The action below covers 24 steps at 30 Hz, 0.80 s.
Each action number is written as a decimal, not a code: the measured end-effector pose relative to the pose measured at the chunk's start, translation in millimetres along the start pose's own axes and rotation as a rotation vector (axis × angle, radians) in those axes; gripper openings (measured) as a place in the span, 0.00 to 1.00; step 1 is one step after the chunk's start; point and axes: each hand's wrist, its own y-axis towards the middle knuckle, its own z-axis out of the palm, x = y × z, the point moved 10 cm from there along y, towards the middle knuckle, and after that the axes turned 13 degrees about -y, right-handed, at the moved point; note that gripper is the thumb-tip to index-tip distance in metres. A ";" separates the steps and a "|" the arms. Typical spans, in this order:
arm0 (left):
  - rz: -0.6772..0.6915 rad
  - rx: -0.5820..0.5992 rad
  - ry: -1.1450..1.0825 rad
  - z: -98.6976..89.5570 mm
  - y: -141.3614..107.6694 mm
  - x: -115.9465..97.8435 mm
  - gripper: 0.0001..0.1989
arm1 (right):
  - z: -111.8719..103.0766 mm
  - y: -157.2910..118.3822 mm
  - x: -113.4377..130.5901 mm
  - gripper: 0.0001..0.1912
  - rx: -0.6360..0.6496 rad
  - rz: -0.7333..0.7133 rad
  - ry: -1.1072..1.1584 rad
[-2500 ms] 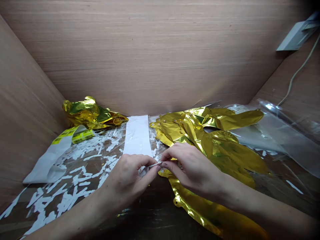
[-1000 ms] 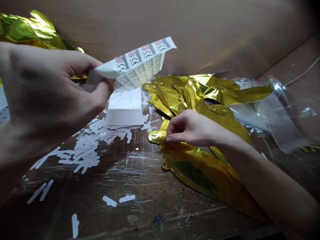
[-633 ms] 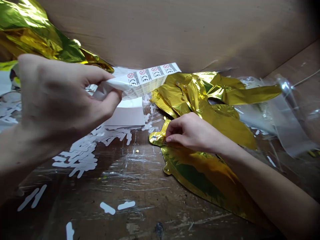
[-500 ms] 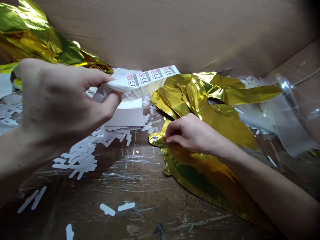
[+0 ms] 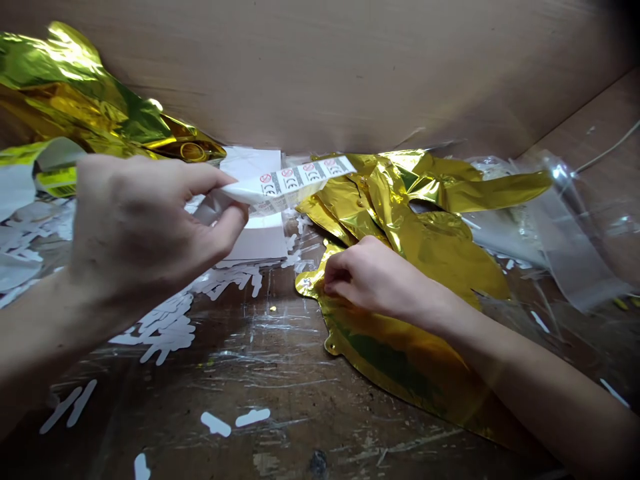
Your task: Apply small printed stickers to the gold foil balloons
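My left hand (image 5: 150,213) pinches a strip of CE-marked label stickers (image 5: 305,177) between thumb and fingers. The strip reaches out to the right, its free end over the crumpled foil. Lower on the right, my right hand (image 5: 375,277) is closed, with its curled fingertips at the tabbed edge of a flat gold foil balloon (image 5: 390,353). Those fingertips partly hide the edge. A small tab with a hole sticks out just below them. More gold foil balloons (image 5: 425,233) lie heaped behind my right hand.
White paper slips (image 5: 167,327) are piled at left, with several loose ones near the front. A stack of white cards (image 5: 265,240) stands behind the strip. Gold foil (image 5: 100,100) fills the back left. Clear plastic bags (image 5: 570,247) lie at right, before a wooden wall (image 5: 310,73).
My left hand and the label strip have come slightly lower and to the right. My right hand stays at the balloon's edge, its fingers curled a little tighter. The view has shifted slightly.
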 end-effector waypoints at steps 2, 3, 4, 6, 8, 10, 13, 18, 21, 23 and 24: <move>0.062 -0.020 0.149 3.0 -3.9 -8.0 0.24 | -1.2 0.0 0.6 0.06 -0.019 0.008 -0.057; 0.087 0.020 0.162 10.6 -6.9 -10.7 0.22 | -3.1 0.3 0.3 0.06 -0.035 0.018 -0.087; 0.104 0.072 0.156 20.1 -10.8 -12.4 0.20 | -6.0 0.6 -0.2 0.05 -0.057 0.028 -0.113; 0.128 0.182 0.130 41.9 -20.7 -14.6 0.17 | -12.2 1.3 -2.3 0.10 -0.099 0.051 -0.135; 0.146 0.244 0.098 60.5 -30.7 -16.6 0.14 | -14.1 2.5 -6.5 0.14 -0.108 0.071 -0.094; 0.130 0.297 0.075 78.4 -38.4 -15.3 0.14 | -7.4 5.5 -11.9 0.10 -0.055 0.077 0.022; 0.037 0.309 0.018 95.0 -41.2 -8.1 0.20 | 11.4 11.5 -27.0 0.06 0.069 0.145 0.252; -0.068 0.293 -0.076 104.7 -37.5 -0.2 0.26 | 24.5 22.2 -41.1 0.09 0.152 0.211 0.336; -0.108 0.293 -0.099 106.2 -38.1 4.0 0.27 | 24.0 25.3 -40.4 0.08 0.165 0.213 0.325; -0.116 0.289 -0.101 106.4 -39.0 5.0 0.27 | 24.7 27.1 -39.5 0.07 0.177 0.215 0.310; -0.116 0.285 -0.101 106.1 -39.4 5.0 0.27 | 25.4 28.3 -39.5 0.07 0.182 0.218 0.295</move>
